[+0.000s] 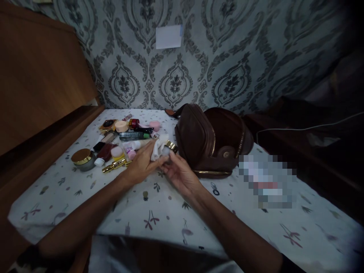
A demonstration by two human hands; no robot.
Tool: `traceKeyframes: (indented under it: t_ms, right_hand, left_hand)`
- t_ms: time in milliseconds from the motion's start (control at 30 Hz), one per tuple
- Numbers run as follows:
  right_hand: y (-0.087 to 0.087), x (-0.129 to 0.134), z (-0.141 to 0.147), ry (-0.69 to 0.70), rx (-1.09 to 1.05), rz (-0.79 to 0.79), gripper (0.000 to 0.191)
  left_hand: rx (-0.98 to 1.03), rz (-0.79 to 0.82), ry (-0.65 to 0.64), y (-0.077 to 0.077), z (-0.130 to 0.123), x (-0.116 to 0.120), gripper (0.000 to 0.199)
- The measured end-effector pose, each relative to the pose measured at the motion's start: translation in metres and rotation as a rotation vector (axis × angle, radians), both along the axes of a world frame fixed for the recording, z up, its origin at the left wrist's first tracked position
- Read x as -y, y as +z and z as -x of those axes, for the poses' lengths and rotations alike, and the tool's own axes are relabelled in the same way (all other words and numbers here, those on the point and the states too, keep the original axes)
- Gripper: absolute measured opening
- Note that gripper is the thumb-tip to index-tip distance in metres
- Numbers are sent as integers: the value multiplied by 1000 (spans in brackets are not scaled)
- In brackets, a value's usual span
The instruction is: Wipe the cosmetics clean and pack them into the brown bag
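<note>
Over the middle of the table my left hand (143,162) grips a crumpled white cloth or tissue (158,148), pressed against a small item with a gold cap (171,146). My right hand (182,175) closes its fingertips on that item from the right; its body is mostly hidden by fingers and cloth. Just left of my left hand lie a gold tube (115,165), a yellow-and-pink piece (117,152) and a pale tube (139,144). Close behind my right hand sits a brown leather bag (193,132), its zipper open.
Several cosmetics cover the table's left side, among them a gold-lidded jar (82,158), a dark green tube (132,135) and a red-capped jar (134,123). A blurred-out item (269,184) lies at right. Brown wooden furniture (42,64) borders the left; patterned wallpaper (176,79) stands behind.
</note>
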State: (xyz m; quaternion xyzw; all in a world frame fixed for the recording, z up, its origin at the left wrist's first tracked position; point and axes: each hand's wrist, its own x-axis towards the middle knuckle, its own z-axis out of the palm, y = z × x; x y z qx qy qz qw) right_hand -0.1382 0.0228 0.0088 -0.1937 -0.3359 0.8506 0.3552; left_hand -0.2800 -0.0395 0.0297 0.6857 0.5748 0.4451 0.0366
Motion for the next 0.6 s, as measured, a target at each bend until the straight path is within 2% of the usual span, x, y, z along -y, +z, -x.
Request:
traceKeyframes:
  t_ms: [100,167,367,500,600]
  right_hand:
    - [-2,-2,-1,56,-31,75,38]
    - [-2,-1,-2,78,-36,82,39]
    - [1,2,-2,75,-19,33,36]
    - [8,4,-3,-25,-44,-61,41]
    - [18,3,-8,-134,-30,-208,46]
  left_hand:
    - [-1,49,0,-4,-2,0,79]
    - [2,69,14,-5,-2,0,86]
    - [-10,96,-3,1,1,3,72]
    - [-40,82,-49,1,2,6,72]
    - [-16,47,0,-2,3,7,71]
